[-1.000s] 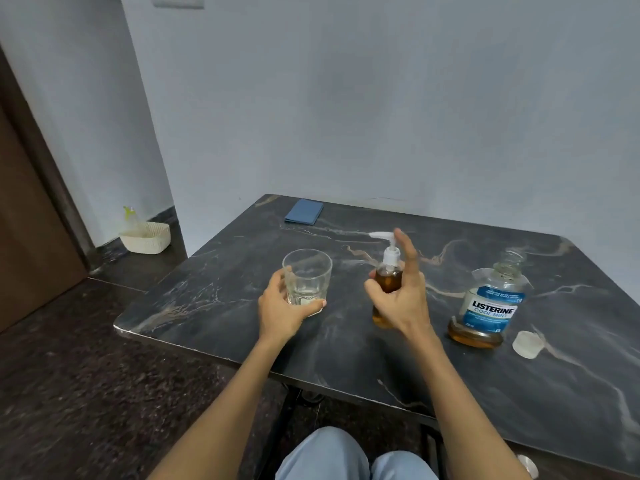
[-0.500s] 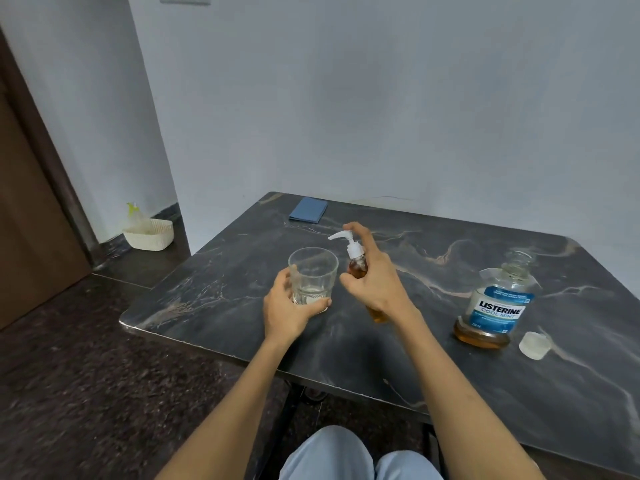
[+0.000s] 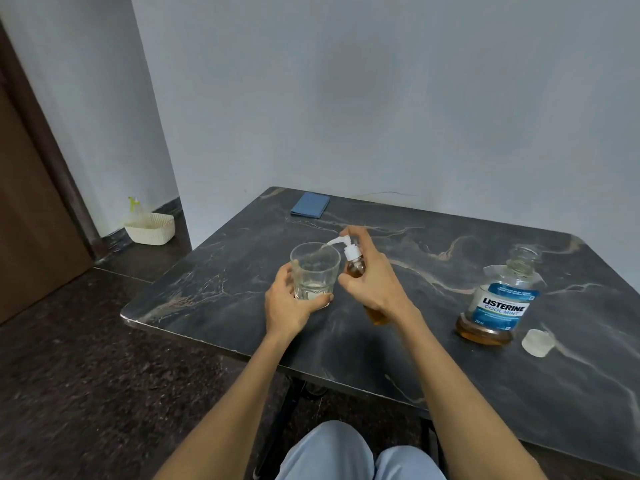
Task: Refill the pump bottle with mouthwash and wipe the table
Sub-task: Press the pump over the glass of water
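My right hand (image 3: 374, 282) grips the small pump bottle (image 3: 355, 265) of amber liquid, tilted left, with a finger on top of its white pump head. The nozzle reaches over the rim of a clear glass (image 3: 314, 271). My left hand (image 3: 289, 304) holds that glass at its base on the dark marble table (image 3: 433, 341). The uncapped Listerine mouthwash bottle (image 3: 500, 303) stands at the right with a little amber liquid at the bottom. Its clear cap (image 3: 537, 342) lies beside it. A folded blue cloth (image 3: 310, 205) lies at the table's far left corner.
The table stands against a pale wall. On the dark floor at the left, a cream basket (image 3: 150, 228) with a spray bottle sits near a brown door (image 3: 31, 220). My knees (image 3: 346, 455) show below the table's front edge.
My right hand carried the pump bottle left from the table's middle, tilting it until the nozzle came over the glass. My left hand stayed on the glass.
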Demonstrator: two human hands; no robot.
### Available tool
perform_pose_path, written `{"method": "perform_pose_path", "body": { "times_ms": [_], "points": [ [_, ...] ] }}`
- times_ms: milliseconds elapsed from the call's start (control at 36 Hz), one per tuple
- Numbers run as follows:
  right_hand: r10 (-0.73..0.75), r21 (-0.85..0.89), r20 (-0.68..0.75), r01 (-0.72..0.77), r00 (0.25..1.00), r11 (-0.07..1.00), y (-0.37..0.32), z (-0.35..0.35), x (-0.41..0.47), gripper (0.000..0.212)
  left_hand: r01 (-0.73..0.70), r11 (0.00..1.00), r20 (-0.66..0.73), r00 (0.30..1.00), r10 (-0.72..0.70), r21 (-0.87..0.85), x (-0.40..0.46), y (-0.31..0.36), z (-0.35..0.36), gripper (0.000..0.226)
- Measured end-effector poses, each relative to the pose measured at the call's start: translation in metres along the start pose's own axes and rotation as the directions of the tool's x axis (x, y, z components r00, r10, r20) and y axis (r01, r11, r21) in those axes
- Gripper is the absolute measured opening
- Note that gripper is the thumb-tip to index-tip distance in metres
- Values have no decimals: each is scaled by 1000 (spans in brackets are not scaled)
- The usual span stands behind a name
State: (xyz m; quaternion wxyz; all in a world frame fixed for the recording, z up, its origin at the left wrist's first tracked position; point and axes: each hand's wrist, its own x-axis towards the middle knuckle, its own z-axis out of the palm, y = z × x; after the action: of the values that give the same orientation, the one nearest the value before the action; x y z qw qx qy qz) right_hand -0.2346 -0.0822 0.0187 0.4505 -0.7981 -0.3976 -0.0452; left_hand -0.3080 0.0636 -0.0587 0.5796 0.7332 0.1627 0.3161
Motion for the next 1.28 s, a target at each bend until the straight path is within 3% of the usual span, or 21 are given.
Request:
{"method": "perform_pose_path", "body": {
  "times_ms": [111,278,500,694,889,1083,1278],
  "points": [
    [9,-11,17,-9,1000,1000,-1,2,-2,62,11,1000,-1,1000,-11,-8,0,1,0,67],
    [6,27,-12,-6,1000,1000,-2,3,-5,75,26,1000,3,1000,-26,-11,0,2,0,78],
    [28,-21,-15,-28,1000,999,-1,2,-5,66,37,999,6,999,-37,-1,0,3,0,80],
    [23,33,-30,-22,999,999,-1,2,-5,75,47,999,2,999,-47,-6,1,2,1,85],
    [42,9,-32,-42,999,999,-1,4,-5,63,40,999,3,999,-40,10,2,0,1,84],
    [45,73,-29,-43,999,996,0,6,-4,71,43,999,-4,999,-43,15,3,-1,2,81],
    [35,60,-65,-31,997,998,-1,9,-5,61,40,999,-2,999,-40,20,3,-1,2,80]
  ]
}}
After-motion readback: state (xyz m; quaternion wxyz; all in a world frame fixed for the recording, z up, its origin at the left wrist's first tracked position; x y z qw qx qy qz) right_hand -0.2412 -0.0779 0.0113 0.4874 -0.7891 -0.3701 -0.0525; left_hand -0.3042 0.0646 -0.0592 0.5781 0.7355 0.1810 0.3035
